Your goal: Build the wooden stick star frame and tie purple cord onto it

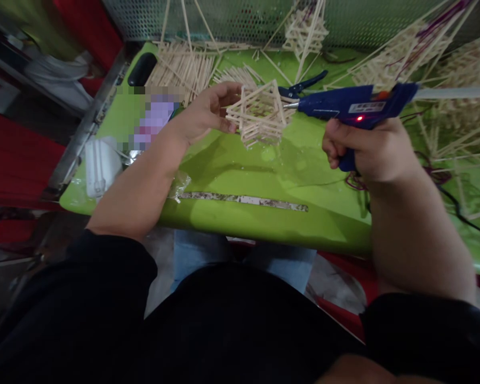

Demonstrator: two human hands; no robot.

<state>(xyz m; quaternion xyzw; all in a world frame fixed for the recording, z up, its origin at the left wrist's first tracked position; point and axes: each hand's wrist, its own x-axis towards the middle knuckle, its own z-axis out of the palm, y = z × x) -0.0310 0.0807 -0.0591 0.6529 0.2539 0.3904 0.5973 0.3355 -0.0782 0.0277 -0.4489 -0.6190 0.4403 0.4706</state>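
Note:
My right hand [368, 144] is wrapped round the handle of a blue glue gun [336, 104]. A small red light glows on the gun's side, and a long pale glue stick [452, 93] sticks out of its back. The metal nozzle points left, close to the right edge of a small frame of thin wooden sticks [260, 114]; whether it touches, I cannot tell. On the frame's left side, the thumb and fingers of my left hand [214, 109] grip it above the green table [240, 170]. The fingers behind the frame are partly hidden.
Piles of loose wooden sticks [188, 69] lie at the back left. Dark-handled pliers [304, 85] rest behind the frame. Larger stick structures [408, 53] crowd the right and back. A patterned strip [244, 200] lies near the front edge, and a white case [102, 165] stands left.

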